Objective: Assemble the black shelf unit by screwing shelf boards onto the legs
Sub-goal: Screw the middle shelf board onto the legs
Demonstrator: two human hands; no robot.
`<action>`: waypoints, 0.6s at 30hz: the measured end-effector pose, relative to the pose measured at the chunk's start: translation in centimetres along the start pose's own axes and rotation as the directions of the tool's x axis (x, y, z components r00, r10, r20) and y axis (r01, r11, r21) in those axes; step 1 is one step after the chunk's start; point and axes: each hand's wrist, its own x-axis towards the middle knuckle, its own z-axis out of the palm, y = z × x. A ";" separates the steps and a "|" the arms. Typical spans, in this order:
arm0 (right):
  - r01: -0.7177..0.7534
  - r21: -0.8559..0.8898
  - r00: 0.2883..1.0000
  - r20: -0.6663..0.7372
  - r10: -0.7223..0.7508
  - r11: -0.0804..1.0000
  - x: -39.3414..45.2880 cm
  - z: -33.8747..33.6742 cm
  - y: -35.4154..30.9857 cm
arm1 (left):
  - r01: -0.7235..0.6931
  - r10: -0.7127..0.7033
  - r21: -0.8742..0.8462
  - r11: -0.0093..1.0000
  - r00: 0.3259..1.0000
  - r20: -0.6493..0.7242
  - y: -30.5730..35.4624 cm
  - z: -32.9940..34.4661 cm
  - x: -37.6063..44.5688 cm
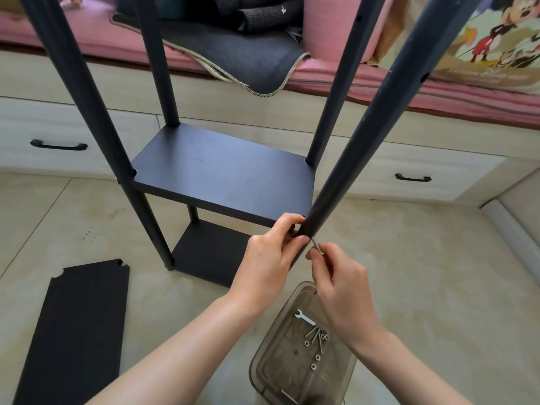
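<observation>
Here, left hand [270, 255] grips the front leg [380, 112]; right hand [340, 283] pinches a screw [317, 247] — at its side.

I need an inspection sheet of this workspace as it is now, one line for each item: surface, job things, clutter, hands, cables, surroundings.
Surface: beige tiled floor.
Job's things: black shelf unit with round legs, middle shelf board and lower board mounted; loose black board with notched corners flat on the floor; silver screw at the near right leg.
Clutter: clear smoky plastic tray holding a small silver wrench, screws and nuts.
Hands: left hand grips the leg; right hand pinches the screw.
Cables: nothing seen.
Surroundings: pale wooden drawers with black handles, pink cushion, dark grey mat.
</observation>
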 end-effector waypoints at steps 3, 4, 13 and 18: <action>0.022 0.021 0.998 0.060 -0.023 1.000 0.2 -0.6 0.3 | 0.010 -0.009 -0.007 1.000 1.000 0.014 0.1 -0.1 0.1; 0.023 0.019 0.997 0.075 -0.024 1.000 0.3 -0.7 0.4 | 0.012 -0.012 -0.007 1.000 1.000 0.015 0.2 -0.1 0.2; -0.065 0.110 0.976 0.213 0.041 0.992 1.3 -1.5 0.6 | 0.057 -0.055 -0.037 0.998 0.997 0.045 0.6 -0.3 0.0; -0.050 0.144 0.989 0.142 0.029 0.988 0.9 -1.1 0.7 | 0.058 -0.056 -0.046 0.997 0.997 0.059 0.9 -0.5 0.0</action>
